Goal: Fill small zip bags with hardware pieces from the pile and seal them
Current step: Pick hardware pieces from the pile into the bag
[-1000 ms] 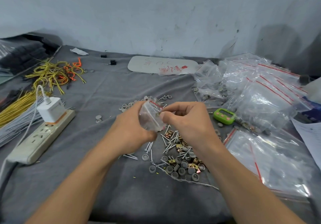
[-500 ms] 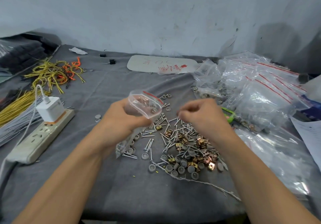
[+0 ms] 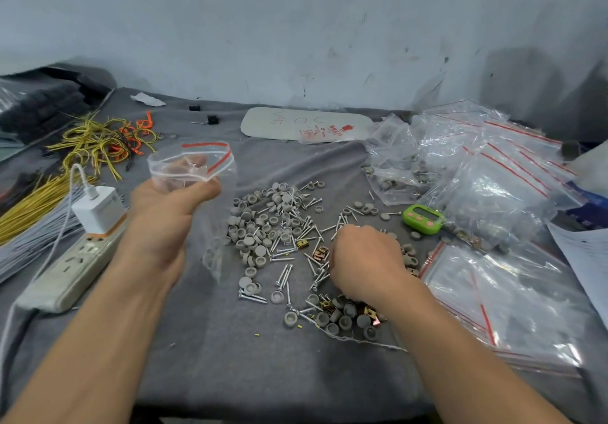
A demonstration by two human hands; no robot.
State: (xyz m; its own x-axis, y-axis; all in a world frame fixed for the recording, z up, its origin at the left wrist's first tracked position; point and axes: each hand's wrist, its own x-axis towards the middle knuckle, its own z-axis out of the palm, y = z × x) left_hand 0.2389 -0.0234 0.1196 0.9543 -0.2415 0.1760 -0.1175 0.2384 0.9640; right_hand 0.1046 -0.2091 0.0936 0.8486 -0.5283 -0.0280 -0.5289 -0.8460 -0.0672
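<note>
Grey cloth (image 3: 230, 358), left hand (image 3: 164, 213) gripping open zip bag (image 3: 219, 173), right hand (image 3: 365, 259) over hardware pile (image 3: 269, 233), fingertips hidden, grasp unclear

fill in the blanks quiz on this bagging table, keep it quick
The left hand holds a clear zip bag with its mouth ____.
The right hand is down on the pile of screws and ____ caps.
The timer beside the pile is ____.
Missing: open; grey; green.

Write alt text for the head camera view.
A person's left hand holds a small zip bag open above a grey cloth, while the right hand rests on a pile of screws, grey caps and brass clips. Clear bags lie heaped to the right.
</note>
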